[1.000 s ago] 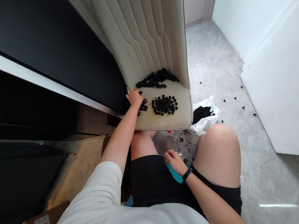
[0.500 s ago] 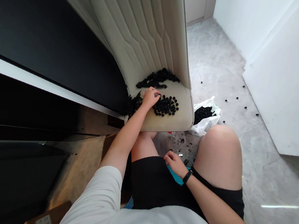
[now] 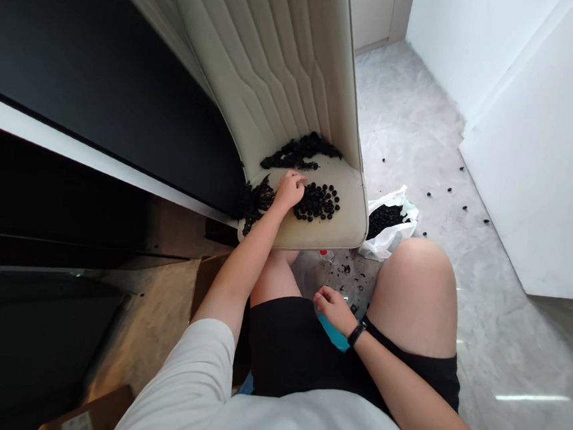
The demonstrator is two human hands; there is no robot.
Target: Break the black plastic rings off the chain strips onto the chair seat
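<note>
My left hand (image 3: 290, 188) rests over the cream padded chair seat (image 3: 315, 236), at the left edge of a spread of small round black pieces (image 3: 316, 201). Its fingers are curled downward, and whatever is between them is hidden. Behind it lies a heap of dark, stringy black scraps (image 3: 302, 151). More thin black scraps (image 3: 259, 200) are bunched at the seat's left side, partly behind my wrist. Above my lap, my right hand (image 3: 336, 308) is held with thumb and fingers drawn together. Anything in that pinch is too small to make out.
A white plastic bag (image 3: 389, 241) full of similar black pieces stands on the floor right of the chair. Loose pieces and black bits (image 3: 346, 269) are scattered over the grey floor. A dark panel (image 3: 126, 94) borders the left; a cardboard box (image 3: 93, 415) sits lower left.
The left hand has shifted slightly over the seat, and its fingers are curled a little differently. My right hand stays above the lap. The whole view has tilted slightly.
</note>
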